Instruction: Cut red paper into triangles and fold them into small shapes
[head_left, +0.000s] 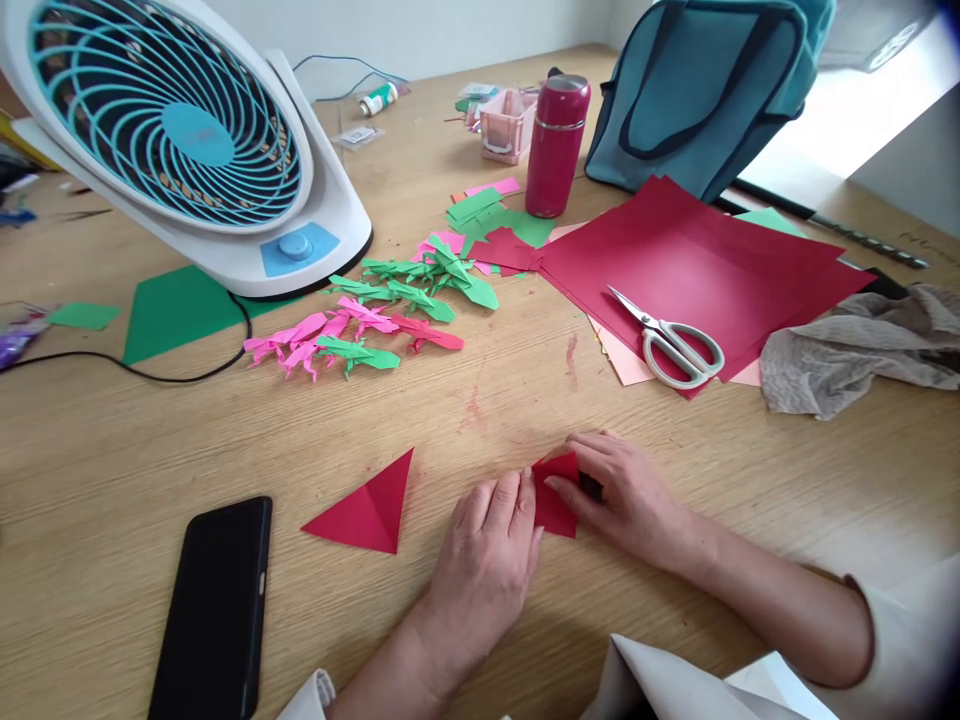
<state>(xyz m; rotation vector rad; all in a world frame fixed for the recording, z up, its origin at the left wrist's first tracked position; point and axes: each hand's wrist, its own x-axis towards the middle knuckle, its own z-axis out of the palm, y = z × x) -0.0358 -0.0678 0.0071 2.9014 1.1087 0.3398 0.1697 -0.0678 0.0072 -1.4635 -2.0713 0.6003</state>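
A small folded piece of red paper (556, 500) lies on the wooden table between my hands. My left hand (491, 540) presses on its left side, palm down, with the fingers close together. My right hand (622, 490) grips the paper's upper right edge between thumb and fingers. To the left of my left hand, apart from it, rests a red paper triangle (367, 508) with a crease down its middle.
A black phone (214, 610) lies at the left front. Behind are folded green and pink paper figures (420, 300), a fan (199, 135), a red flask (556, 145), scissors (679, 350) on red sheets (697, 260), a grey cloth (862, 345) and a teal bag (697, 90).
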